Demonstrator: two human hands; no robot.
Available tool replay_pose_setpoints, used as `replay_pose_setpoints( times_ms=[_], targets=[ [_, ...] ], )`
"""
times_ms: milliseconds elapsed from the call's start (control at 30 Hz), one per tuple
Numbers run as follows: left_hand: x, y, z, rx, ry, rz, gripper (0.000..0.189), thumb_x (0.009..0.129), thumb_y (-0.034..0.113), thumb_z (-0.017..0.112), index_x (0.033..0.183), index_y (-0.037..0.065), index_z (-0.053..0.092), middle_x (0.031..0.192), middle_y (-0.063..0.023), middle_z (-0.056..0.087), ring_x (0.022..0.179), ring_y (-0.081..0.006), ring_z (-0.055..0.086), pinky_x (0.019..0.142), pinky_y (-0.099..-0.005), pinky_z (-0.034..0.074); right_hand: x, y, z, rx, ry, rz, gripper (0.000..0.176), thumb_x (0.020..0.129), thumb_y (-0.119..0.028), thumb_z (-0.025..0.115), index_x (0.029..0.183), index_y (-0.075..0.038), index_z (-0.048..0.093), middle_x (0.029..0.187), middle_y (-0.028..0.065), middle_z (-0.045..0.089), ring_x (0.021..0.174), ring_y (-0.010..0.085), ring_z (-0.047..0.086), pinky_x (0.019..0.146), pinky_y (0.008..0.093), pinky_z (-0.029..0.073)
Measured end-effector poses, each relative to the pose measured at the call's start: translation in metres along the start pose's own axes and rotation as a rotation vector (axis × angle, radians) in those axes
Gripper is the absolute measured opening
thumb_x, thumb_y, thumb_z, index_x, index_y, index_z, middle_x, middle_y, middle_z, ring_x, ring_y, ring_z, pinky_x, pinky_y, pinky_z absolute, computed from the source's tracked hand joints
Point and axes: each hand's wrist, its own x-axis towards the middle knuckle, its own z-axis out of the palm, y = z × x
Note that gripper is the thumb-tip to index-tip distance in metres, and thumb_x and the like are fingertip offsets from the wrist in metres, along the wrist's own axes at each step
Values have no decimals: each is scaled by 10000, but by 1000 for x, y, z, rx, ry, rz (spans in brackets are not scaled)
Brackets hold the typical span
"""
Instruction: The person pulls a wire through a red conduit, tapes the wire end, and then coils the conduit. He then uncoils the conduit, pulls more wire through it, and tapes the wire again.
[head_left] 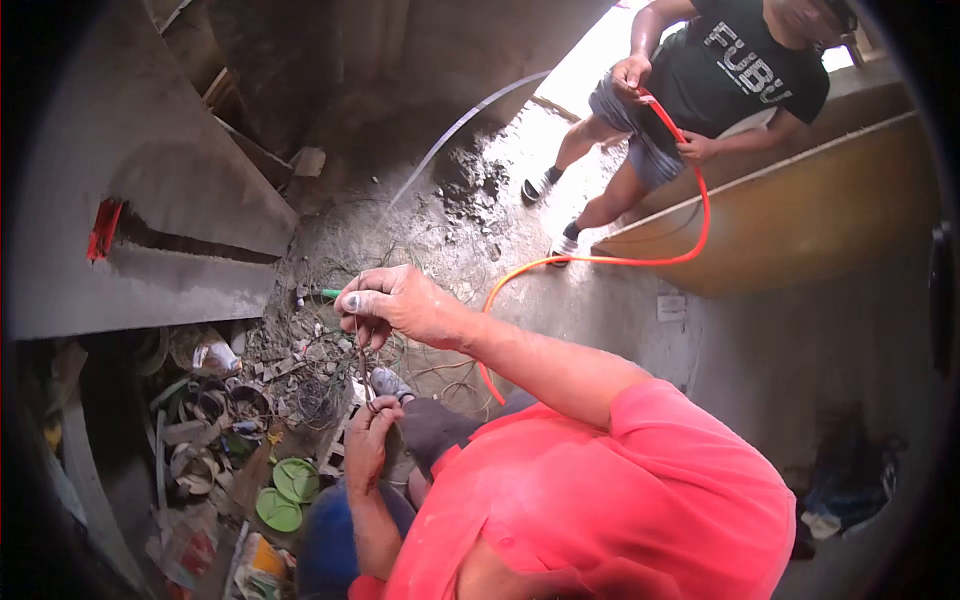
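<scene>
My right hand (400, 305) is closed in a pinch, with a thin dark wire (363, 362) running down from its fingers. Below it, my left hand (370, 430) has its fingers closed around the lower part of the same wire. The strand hangs roughly upright between both hands, over a littered floor. A short green piece (330, 293) shows just left of my right fingertips; whether I touch it is unclear. Several loose thin wires (430, 362) lie on the floor behind my hands.
At the upper right a co-worker (740, 70) holds a red-orange hose (640, 262) that curves toward me. A yellowish panel (800, 215) stands beside them. On the left are a grey slab (190, 290) with a slot, rubble, green lids (295, 480) and a blue container (335, 530).
</scene>
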Motion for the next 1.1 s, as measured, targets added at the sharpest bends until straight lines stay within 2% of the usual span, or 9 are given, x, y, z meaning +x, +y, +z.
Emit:
replay_pose_setpoints(
  times_ms=[133, 433, 567, 600, 667, 733, 767, 1000, 1100],
  targets=[
    [-14, 30, 71, 251, 318, 29, 230, 962, 137, 530, 1082, -11, 658, 808, -8, 639, 748, -84, 558, 732, -235, 448, -50, -14, -117, -741, -75, -386, 348, 939, -233, 623, 1230, -41, 625, 1097, 86, 699, 984, 178, 672, 890, 322, 519],
    [-89, 51, 190, 269, 1023, 277, 347, 1009, 207, 518, 1316, 59, 584, 681, 78, 391, 603, -38, 342, 542, -188, 280, -204, -68, -548, -973, 1126, -705, 407, 908, -229, 660, 1225, 18, 595, 1209, 225, 618, 1135, 317, 591, 930, 387, 477],
    [-107, 91, 225, 443, 1062, 376, 367, 1024, 197, 485, 1344, 31, 555, 960, -21, 584, 741, -69, 501, 623, -204, 403, -213, -88, -644, -1218, 966, -501, 588, 904, -314, 655, 1364, 5, 478, 1272, 249, 580, 1209, 398, 531, 1005, 411, 444],
    [-111, 100, 221, 940, 1035, 473, 380, 1024, 192, 476, 1351, 8, 538, 1116, -72, 586, 900, -129, 553, 737, -247, 441, -206, -84, -663, -1328, 869, -310, 628, 903, -359, 646, 1379, 7, 462, 1264, 253, 585, 1222, 403, 521, 1016, 415, 433],
    [-116, 118, 229, 1449, 978, 526, 394, 1024, 188, 467, 1358, -15, 521, 1272, -123, 587, 1059, -190, 604, 851, -290, 480, -205, -66, -685, -1558, 713, -209, 640, 906, -480, 595, 1340, -18, 509, 1239, 265, 598, 1201, 419, 535, 1011, 434, 423],
    [-112, 135, 240, 823, 934, 359, 407, 1017, 173, 460, 1355, -50, 499, 1385, -175, 536, 1286, -285, 513, 1019, -375, 419, -221, -83, -648, -1612, 677, -42, 596, 907, -491, 586, 1287, -33, 547, 1227, 257, 608, 1175, 422, 548, 1003, 438, 423],
    [-110, 135, 238, 922, 940, 342, 396, 1004, 161, 469, 1343, -39, 514, 1330, -199, 562, 1236, -318, 542, 1002, -380, 429, -229, -87, -631, -1667, 654, 155, 558, 908, -502, 576, 1233, -48, 585, 1215, 249, 618, 1149, 426, 560, 995, 442, 422],
    [-111, 90, 185, 1460, 1050, 101, 317, 953, 152, 530, 1243, 46, 605, 1093, -242, 654, 1045, -391, 600, 894, -440, 468, -279, -34, -647, -1434, 593, -391, 321, 908, -382, 604, 952, -68, 651, 787, 253, 644, 776, 456, 628, 708, 511, 479],
    [-110, 138, 214, 1663, 1283, -164, 302, 954, 181, 557, 1232, 87, 625, 1061, -215, 669, 1024, -386, 610, 846, -456, 485, -314, -21, -626, -1390, 491, -262, 313, 895, -342, 630, 952, -34, 642, 791, 271, 638, 782, 454, 628, 699, 504, 476]
  ],
)
